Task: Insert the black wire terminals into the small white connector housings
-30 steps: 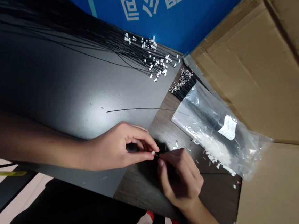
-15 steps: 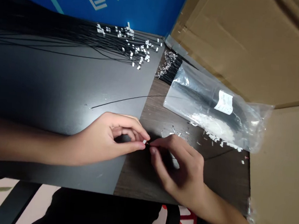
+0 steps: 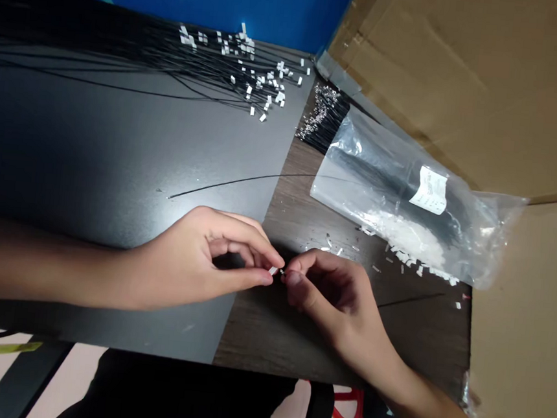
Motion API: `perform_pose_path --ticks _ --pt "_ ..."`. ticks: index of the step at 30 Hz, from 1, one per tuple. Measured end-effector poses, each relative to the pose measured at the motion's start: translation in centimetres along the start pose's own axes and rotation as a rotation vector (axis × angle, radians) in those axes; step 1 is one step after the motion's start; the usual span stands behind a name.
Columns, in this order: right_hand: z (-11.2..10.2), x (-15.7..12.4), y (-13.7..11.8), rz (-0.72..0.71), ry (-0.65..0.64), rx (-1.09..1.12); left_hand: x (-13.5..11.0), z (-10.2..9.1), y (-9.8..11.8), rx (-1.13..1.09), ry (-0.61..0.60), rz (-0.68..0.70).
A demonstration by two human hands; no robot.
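"What's in the left hand (image 3: pixel 190 263)?"

"A small white rectangular plastic connector (image 3: pixel 272 271), pinched between thumb and forefinger. It's held above the near part of the dark bench (image 3: pixel 252 343), just left of the other hand."

"And the right hand (image 3: pixel 332 292)?"

"Narrow grip, thumb against fingertip, with a short shiny metal tip (image 3: pixel 281 272) showing at the connector's side. They're very close; I can't tell from here whether they touch."

"Does that tip belong to the thin black strand (image 3: pixel 411 300) lying right of the wrist?"

"Can't say. The hand covers whatever might join them."

"What's that plastic beyond the hands?"

"A clear plastic bag (image 3: pixel 343 187), lying slantwise on the right, with a white paper label (image 3: pixel 431 191) on it. A sheaf of black wires with silvery metal ends (image 3: pixel 332 122) sticks out at its far left corner. Tiny white plastic pieces (image 3: pixel 402 239) are heaped along its near edge, a few scattered loose."

"And on the grey side?"

"A single thin black wire (image 3: pixel 227 182) reaches left from the bag. Farther off, on the left, there's a thick bundle of black wires with white connectors on their ends (image 3: pixel 127 46), beside a bright blue panel (image 3: pixel 276 7). Brown cardboard (image 3: pixel 441 73) stands far right."
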State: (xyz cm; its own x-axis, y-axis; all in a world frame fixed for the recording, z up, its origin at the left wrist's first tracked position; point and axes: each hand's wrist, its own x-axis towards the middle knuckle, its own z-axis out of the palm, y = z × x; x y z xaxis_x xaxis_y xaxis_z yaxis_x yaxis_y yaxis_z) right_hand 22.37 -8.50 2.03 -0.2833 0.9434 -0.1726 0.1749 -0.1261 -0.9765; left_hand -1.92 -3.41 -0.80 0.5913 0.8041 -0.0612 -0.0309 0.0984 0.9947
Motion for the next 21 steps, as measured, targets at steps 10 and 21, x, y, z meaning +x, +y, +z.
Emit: perform_pose_path --ticks 10,21 --pt "0.5 -0.37 0.14 0.034 -0.028 0.038 0.05 -0.17 0.23 -0.002 -0.014 -0.01" --pt "0.63 -0.5 0.52 0.035 0.006 0.088 0.19 -0.08 0.47 0.055 -0.006 -0.02"
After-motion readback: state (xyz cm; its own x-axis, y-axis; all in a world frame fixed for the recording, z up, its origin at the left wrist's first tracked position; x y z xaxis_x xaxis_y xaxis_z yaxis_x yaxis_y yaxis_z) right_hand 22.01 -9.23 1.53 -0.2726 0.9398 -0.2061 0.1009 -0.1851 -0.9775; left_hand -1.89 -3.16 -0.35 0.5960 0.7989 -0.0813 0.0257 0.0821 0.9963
